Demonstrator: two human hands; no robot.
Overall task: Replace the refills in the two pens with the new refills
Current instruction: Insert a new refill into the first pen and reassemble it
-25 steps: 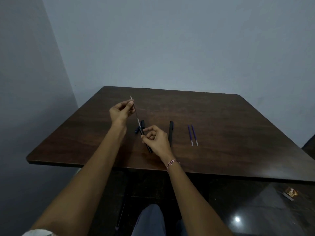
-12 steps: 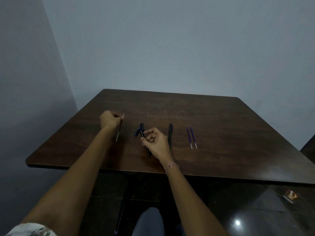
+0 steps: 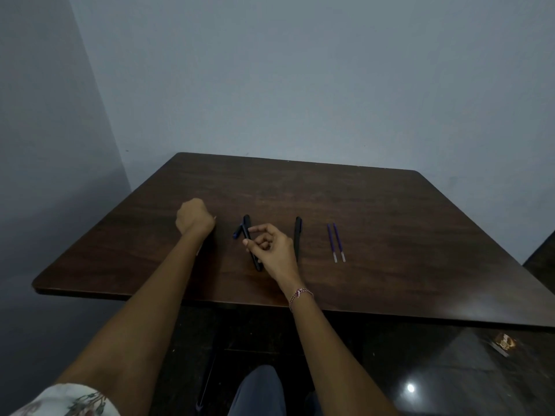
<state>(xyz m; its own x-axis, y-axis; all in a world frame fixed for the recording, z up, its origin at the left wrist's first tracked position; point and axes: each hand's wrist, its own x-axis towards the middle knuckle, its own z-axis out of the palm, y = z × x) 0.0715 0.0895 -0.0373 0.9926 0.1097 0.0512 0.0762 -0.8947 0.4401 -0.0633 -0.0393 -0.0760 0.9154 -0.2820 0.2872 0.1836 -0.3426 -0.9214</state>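
My left hand (image 3: 193, 219) is curled low over the dark wooden table (image 3: 390, 205) at the left and pinches the thin old refill (image 3: 215, 217). Only the refill's pale tip shows beside the knuckles. My right hand (image 3: 271, 250) grips an open black pen barrel (image 3: 247, 228), which lies slanted on the table. A small blue pen part (image 3: 237, 233) lies against the barrel's left side. The second black pen (image 3: 298, 238) lies just right of my right hand. Two purple new refills (image 3: 336, 243) lie side by side further right.
The table stands in a corner between grey walls. Its near edge runs across just behind my forearms. A small brown packet (image 3: 504, 343) lies on the glossy floor at the lower right. My knee shows under the table edge.
My left hand drew the old refill out of the barrel, carried it left and lowered it to the table. My right hand stayed on the barrel.
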